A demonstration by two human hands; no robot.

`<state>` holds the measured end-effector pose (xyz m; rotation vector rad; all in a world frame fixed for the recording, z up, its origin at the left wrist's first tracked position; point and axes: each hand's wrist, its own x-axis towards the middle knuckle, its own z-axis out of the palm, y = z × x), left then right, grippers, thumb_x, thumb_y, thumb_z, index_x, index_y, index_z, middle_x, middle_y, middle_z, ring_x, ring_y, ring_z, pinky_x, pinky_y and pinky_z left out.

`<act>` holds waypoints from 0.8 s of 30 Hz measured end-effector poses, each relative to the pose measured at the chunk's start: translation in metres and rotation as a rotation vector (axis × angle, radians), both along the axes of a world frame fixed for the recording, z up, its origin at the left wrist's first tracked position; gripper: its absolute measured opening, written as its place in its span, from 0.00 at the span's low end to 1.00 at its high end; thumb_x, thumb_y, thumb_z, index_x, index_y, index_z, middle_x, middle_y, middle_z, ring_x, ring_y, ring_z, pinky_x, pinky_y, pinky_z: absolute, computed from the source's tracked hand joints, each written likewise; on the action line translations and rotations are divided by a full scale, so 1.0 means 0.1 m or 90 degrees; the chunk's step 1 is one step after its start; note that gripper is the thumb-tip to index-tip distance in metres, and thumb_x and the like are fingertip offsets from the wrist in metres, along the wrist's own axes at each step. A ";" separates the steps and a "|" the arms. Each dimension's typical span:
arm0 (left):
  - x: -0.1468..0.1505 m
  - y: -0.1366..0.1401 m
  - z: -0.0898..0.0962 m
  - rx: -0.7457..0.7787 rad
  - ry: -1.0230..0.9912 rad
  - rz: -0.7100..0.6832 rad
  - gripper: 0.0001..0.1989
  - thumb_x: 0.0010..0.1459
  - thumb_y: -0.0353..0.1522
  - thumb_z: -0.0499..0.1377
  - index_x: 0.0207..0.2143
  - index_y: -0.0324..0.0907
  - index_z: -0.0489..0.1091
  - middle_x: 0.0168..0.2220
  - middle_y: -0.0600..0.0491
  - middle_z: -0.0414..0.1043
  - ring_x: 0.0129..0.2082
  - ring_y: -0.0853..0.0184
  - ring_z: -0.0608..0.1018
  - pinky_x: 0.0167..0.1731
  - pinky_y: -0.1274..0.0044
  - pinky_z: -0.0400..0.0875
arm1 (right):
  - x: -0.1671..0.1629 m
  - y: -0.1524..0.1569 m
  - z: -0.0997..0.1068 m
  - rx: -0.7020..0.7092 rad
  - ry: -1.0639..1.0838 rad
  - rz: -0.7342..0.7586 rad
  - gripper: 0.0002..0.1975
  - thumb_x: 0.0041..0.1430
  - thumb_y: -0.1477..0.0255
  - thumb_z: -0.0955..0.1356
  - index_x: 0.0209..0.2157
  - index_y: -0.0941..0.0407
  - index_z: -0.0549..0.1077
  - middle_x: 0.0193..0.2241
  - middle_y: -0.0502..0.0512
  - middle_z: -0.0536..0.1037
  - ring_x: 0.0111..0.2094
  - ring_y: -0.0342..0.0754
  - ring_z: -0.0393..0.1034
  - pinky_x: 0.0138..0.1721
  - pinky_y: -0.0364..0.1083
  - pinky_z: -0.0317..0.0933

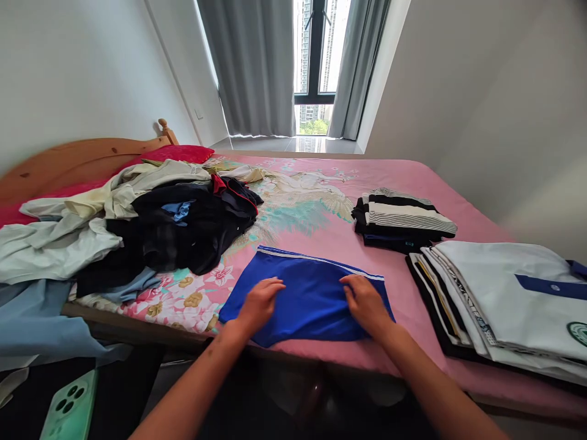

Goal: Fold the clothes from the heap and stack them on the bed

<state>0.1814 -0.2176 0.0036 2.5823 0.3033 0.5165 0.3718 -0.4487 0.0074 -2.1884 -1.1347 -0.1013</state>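
Observation:
A blue garment with white stripes along its far edge (312, 299) lies spread at the bed's near edge; it looks like shorts folded in half. My left hand (261, 305) is over its left part, fingers stretched out and holding nothing. Over the right part is my right hand (364, 302), its fingers loosely bent and apart, with no cloth visibly pinched. Whether the fingertips press on the fabric I cannot tell. Small wrinkles run across the cloth between the hands.
A heap of loose clothes (178, 226) covers the bed's left side. At right stand a short stack of folded clothes (406, 217) and a larger stack of folded shirts (513, 299). A green phone (71, 406) lies at lower left. The pink bedsheet (389, 174) extends behind.

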 end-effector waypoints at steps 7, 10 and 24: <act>1.04 -0.08 -0.23 0.112 0.208 -0.009 0.31 0.60 0.46 0.49 0.63 0.46 0.54 0.66 0.45 0.46 0.66 0.51 0.46 0.61 0.49 0.34 | 0.25 0.14 -0.44 -0.284 -0.091 -0.083 0.26 0.63 0.63 0.58 0.60 0.57 0.60 0.61 0.61 0.59 0.64 0.59 0.45 0.61 0.68 0.25; 1.14 0.12 -0.40 0.086 0.265 0.078 0.39 0.56 0.55 0.47 0.65 0.49 0.48 0.68 0.45 0.40 0.67 0.48 0.42 0.59 0.47 0.30 | 0.43 0.04 -0.64 -0.334 -0.046 -0.139 0.32 0.62 0.55 0.57 0.63 0.54 0.54 0.64 0.59 0.53 0.65 0.60 0.41 0.59 0.70 0.27; 1.16 0.15 -0.49 0.106 0.272 0.098 0.41 0.55 0.57 0.46 0.66 0.50 0.45 0.68 0.47 0.39 0.67 0.51 0.41 0.59 0.49 0.28 | 0.47 0.02 -0.69 -0.188 -0.002 -0.151 0.34 0.58 0.52 0.60 0.62 0.52 0.54 0.64 0.58 0.53 0.65 0.58 0.40 0.60 0.68 0.28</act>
